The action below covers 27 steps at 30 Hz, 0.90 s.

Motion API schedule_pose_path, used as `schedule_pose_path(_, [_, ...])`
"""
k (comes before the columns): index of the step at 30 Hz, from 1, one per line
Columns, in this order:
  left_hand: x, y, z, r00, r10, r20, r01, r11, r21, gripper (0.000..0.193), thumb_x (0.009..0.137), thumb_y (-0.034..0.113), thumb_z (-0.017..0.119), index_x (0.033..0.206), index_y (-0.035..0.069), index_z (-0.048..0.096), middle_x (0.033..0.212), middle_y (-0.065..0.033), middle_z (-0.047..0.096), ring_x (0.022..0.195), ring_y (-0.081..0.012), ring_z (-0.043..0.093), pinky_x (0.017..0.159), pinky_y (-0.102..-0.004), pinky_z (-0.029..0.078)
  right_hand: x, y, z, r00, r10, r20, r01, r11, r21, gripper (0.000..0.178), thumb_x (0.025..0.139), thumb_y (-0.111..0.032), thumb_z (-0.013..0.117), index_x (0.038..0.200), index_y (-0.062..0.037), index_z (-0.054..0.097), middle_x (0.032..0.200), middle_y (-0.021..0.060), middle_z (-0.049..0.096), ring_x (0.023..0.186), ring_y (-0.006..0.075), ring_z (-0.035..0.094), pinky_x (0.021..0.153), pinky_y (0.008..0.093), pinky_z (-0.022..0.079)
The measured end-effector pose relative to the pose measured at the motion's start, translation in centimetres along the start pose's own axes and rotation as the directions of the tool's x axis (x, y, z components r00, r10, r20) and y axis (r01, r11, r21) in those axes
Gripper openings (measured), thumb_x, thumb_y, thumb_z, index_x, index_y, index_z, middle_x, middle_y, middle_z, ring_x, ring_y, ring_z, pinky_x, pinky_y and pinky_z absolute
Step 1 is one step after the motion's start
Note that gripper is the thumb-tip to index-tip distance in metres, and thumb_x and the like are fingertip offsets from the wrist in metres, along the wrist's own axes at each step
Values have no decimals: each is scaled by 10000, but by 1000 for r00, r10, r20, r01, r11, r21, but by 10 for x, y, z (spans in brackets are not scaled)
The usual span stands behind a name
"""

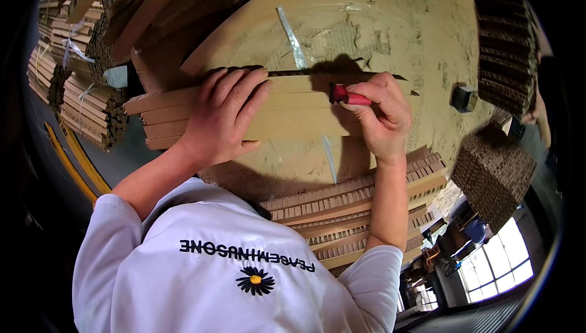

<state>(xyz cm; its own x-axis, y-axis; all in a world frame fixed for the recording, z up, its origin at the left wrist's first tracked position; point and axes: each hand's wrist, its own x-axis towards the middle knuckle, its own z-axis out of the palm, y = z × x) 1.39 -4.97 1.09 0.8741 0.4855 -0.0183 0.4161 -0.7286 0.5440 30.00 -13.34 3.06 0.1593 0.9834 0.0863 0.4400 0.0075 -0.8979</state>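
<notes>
Several long tan cardboard strips [293,116] lie side by side in front of me on the work surface. My left hand [223,110] presses flat on their left part, fingers stretched out and thumb apart. Near their right part, my right hand [384,113] pinches a small red hand tool [355,99] between thumb and fingers. Its darker end points left over the strips. Whether it touches them I cannot tell, and its exact kind is not clear.
Cut cardboard strips with notched edges [360,208] are stacked close to my body. Tied cardboard bundles [91,107] stand at the left. Longer strips [256,15] lie at the far side. A small black block [464,98] and brown corrugated stacks [503,52] are at the right.
</notes>
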Motion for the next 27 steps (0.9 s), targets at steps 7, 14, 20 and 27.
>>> schedule_pose_path(7, [-3,-2,1,1000,-21,-14,20,1000,-16,1001,492,270,898,1380,13,515,1491,-196,464,1347,-380,453,1122,-556,342,8,11,5,994,-82,70,90,990,-109,208,782,-51,828,974,-27,752,784,53,600,684,169,568,590,269,452])
schedule_pose_path(14, [-3,-1,3,999,-38,2,38,999,-29,1004,485,265,891,1385,26,516,1498,-183,467,1345,-378,466,1123,-556,344,11,10,4,989,-97,113,118,975,-188,222,774,-60,829,984,-33,762,779,58,589,682,180,581,581,278,458])
schedule_pose_path(20, [-4,-3,3,999,-33,-1,33,999,-32,1022,472,254,884,1395,25,509,1496,-191,468,1338,-383,479,1117,-561,350,15,9,6,986,-115,122,144,955,-260,214,769,-75,834,964,-41,752,777,63,594,667,187,590,565,283,465])
schedule_pose_path(27, [-3,-3,2,999,-34,12,35,999,-34,1053,451,251,887,1404,22,501,1492,-195,475,1327,-389,490,1100,-563,361,13,10,9,986,-122,113,150,947,-283,199,769,-64,827,950,-43,748,762,73,600,650,198,593,545,289,456])
